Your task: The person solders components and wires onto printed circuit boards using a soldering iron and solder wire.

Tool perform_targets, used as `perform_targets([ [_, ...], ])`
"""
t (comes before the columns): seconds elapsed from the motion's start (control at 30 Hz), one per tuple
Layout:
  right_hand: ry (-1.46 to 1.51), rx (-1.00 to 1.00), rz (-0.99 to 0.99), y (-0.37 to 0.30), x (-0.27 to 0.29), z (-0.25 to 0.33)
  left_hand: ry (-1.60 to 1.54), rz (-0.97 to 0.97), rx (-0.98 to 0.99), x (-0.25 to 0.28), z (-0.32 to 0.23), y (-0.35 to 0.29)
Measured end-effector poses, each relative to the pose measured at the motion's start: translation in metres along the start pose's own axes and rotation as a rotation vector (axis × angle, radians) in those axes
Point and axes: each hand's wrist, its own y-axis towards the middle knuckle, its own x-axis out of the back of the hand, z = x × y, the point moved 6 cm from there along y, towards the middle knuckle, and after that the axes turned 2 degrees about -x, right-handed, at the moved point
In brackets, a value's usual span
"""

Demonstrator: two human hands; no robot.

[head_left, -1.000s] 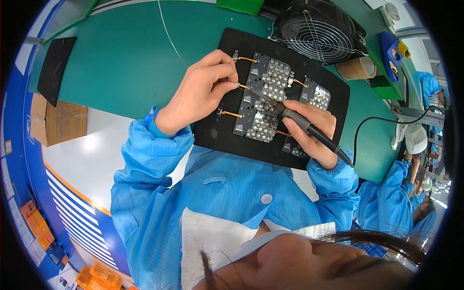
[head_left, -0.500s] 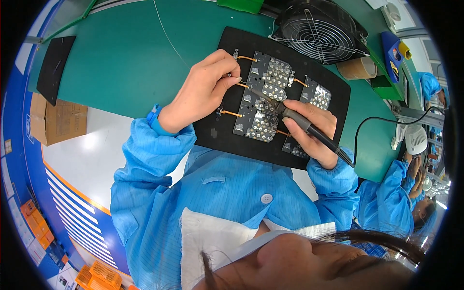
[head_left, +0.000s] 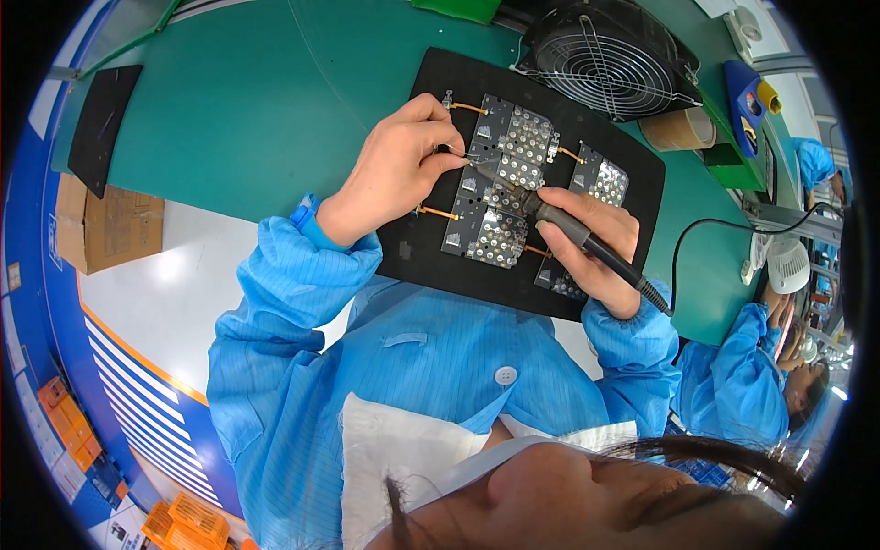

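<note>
Black mat (head_left: 426, 266) on the green surface (head_left: 220, 119); dark boards (head_left: 519, 172) in two columns on it. Work spot: the edge of the middle board in the mat's left column.

Right grip (head_left: 600, 246) is wrapped round the iron (head_left: 568, 223) pen-fashion, above the mat's middle. Tip (head_left: 493, 177) slants toward that board edge. Left grip (head_left: 394, 167), over the mat's left part, pinches a thin wire (head_left: 466, 153) by the tip; whether it also holds a lead, cannot tell, fingers cover it. Finished-looking neighbours: one orange lead (head_left: 470, 108) nearer the mat's far edge, another (head_left: 438, 213) nearer the wearer's edge.

Looks like soldering. To do it well: bed the tip against pad and conductor together, feed the wire into the heated joint rather than onto the iron, and stop once the metal wets round. Ease the wire off first, then the tip; hold everything motionless while it sets. Actual contact too small to judge.

Cautions: fingertips sit very near the heat, so pinch farther back if the wire allows. Keep the iron's shaft clear of the shiny studs on the board. Cord (head_left: 676, 252) loops past the mat's right edge; leave it slack. Fan (head_left: 605, 64) stands by the mat's far edge.
</note>
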Motion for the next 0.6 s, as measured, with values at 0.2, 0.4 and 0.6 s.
perform_targets([
  [0.2, -0.007, 0.003, -0.015, -0.0005, -0.0006, -0.0021, -0.002, -0.015, -0.002, 0.0006, -0.0006, -0.0005],
  [0.4, -0.017, 0.004, -0.031, -0.0007, 0.0005, -0.0032, 0.022, -0.006, 0.07, 0.0026, -0.0041, 0.0009],
  [0.6, -0.015, 0.021, -0.023, -0.0007, 0.0003, -0.003, 0.024, -0.017, 0.063, 0.0027, -0.0028, -0.0006],
])
